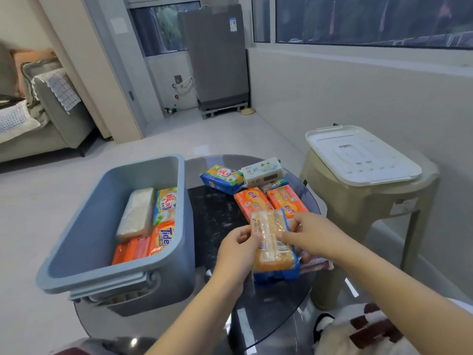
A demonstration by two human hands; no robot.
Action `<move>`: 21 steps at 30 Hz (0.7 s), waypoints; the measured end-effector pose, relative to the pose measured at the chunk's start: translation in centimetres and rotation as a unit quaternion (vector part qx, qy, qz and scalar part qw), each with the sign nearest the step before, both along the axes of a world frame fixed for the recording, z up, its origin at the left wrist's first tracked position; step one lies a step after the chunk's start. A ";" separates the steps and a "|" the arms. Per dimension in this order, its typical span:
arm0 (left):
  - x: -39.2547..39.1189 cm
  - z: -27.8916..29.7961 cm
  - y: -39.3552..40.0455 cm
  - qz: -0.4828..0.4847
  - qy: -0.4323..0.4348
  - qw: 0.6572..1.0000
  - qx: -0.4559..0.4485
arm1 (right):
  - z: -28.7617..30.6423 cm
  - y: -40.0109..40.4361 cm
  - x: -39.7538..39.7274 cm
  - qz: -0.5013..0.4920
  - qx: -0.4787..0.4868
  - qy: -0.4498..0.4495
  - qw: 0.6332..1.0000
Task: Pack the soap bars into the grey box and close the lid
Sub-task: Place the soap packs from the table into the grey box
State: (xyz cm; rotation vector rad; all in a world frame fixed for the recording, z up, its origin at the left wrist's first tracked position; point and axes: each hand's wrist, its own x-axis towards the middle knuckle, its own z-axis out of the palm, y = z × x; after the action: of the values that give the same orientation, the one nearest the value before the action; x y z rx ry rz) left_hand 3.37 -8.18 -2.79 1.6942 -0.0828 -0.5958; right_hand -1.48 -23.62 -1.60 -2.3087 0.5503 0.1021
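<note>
The grey box (82, 226) stands open on the left of the round glass table (217, 216). Several wrapped soap bars (146, 221) lie in its right half. Both my hands hold a yellow soap pack with blue edges (273, 249) just above the table: my left hand (238, 249) grips its left side, my right hand (307, 237) its right side and top. More soap bars (256, 188) lie loose on the table behind it. The white lid (358, 155) rests on a beige stool to the right.
The beige plastic stool (371, 201) stands close to the table's right side by the wall. A sofa (38, 119) is at the far left and a grey appliance (217, 60) at the back. A checked cloth (363, 329) lies at bottom right.
</note>
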 end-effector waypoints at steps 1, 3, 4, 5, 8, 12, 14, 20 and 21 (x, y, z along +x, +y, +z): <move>-0.1 -0.1 -0.1 -0.013 0.010 1.000 -0.003 | -0.1 0.0 0.0 0.010 0.001 0.009 1.000; -0.3 -0.2 -0.3 -0.030 0.025 0.999 -0.010 | -0.3 0.2 0.1 0.016 0.036 0.019 0.999; -0.3 -0.2 -0.3 -0.033 0.028 0.999 -0.014 | -0.3 0.3 0.2 0.015 0.061 0.022 0.998; -0.3 -0.2 -0.3 -0.032 0.033 0.999 -0.019 | -0.4 0.5 0.3 0.013 0.082 0.023 0.996; -0.2 -0.1 0.1 -0.027 0.044 0.998 -0.030 | -0.7 0.8 0.2 -0.021 0.136 0.011 0.990; -0.3 0.3 0.9 -0.020 0.057 0.997 -0.053 | -0.6 1.5 -0.2 -0.098 0.260 -0.007 0.960; -0.5 0.6 1.3 -0.015 0.049 0.996 -0.066 | 0.0 1.8 -0.4 -0.103 0.284 -0.024 0.953; -0.3 4.5 2.3 -0.010 -0.017 0.989 -0.144 | 4.4 2.7 -0.7 -0.084 0.262 -0.154 0.949; -0.2 5.3 2.6 -0.011 -0.030 0.989 -0.146 | 5.3 3.0 -0.8 -0.083 0.257 -0.176 0.947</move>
State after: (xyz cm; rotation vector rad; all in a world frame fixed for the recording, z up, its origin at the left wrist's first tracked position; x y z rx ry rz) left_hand 3.14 -5.59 2.55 1.4289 -0.2217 -0.5216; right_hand -2.26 -20.67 3.72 -1.7128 0.4632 -0.2208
